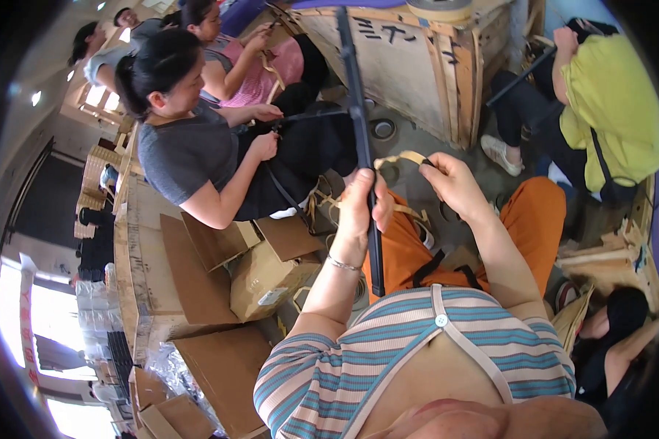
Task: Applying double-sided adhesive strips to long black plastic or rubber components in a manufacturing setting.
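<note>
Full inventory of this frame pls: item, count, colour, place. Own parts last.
Long bar: 1, black, upright across centre, in the left hand
Thin strip: 1, tan, between bar and right hand
Wooden crates: at least 2, tan, top centre and right
Cardboard boxes: several, brown, open flaps, lower left
Plastic wrap: clear, lower left
Dark rolls: at least 2, floor, upper centre
Co-workers: at least 4, grey, pink, yellow-green and dark clothing, left and right; far background unclear
Bracelet: 1, silvery, left wrist
Striped top: 1, blue-white, bottom
Trousers: orange, centre right
Hands: 2, bare, centre
</note>
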`<state>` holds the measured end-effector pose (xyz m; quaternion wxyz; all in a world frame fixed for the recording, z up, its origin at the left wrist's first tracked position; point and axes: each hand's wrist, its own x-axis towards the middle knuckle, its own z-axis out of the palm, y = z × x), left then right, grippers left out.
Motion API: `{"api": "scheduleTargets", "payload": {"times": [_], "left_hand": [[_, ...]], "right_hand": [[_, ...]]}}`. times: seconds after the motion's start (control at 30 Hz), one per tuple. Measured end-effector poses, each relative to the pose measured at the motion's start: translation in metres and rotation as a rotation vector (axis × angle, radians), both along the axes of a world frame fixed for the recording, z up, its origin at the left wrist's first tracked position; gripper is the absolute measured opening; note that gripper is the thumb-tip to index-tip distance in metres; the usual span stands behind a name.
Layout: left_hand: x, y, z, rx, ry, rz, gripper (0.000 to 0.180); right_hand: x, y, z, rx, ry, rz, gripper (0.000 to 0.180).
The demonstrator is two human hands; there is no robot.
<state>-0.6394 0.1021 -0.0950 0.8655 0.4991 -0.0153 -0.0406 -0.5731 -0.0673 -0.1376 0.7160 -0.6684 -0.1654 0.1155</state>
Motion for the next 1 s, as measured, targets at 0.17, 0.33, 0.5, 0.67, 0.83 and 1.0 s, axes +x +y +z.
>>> {"api": "scheduleTargets", "payload": {"times": [0.17, 0.33, 0.5, 0.67, 0.83, 1.0], "left_hand": [[-0.002, -0.005, -0.012, 0.019, 0.05, -0.058, 0.038], [-0.004, -0.013, -0.024, 0.244, 0.011, -0.161, 0.04], [-0.012, -0.015, -0.038, 0.244, 0.018, -0.252, 0.034], [-0.033, -0.017, -0.048, 0.181, -0.037, -0.298, 0.031], [-0.036, -0.012, -0.035, 0.43, 0.225, -0.247, 0.013], [-0.026, 0.009, -0.004, 0.46, -0.066, 0.203, 0.014]], "right_hand": [[0.006, 0.003, 0.009, -0.002, 0.084, 0.013, 0.019], [0.007, 0.005, 0.02, 0.285, 0.354, 0.079, 0.036], [-0.006, 0.011, 0.041, 0.131, -0.046, 0.142, 0.034], [-0.011, 0.003, 0.047, 0.082, -0.139, 0.119, 0.029], [0.0, -0.009, 0.045, 0.03, -0.293, 0.142, 0.033], [0.017, -0.018, 0.067, 0.006, -0.237, 0.424, 0.046]]}}
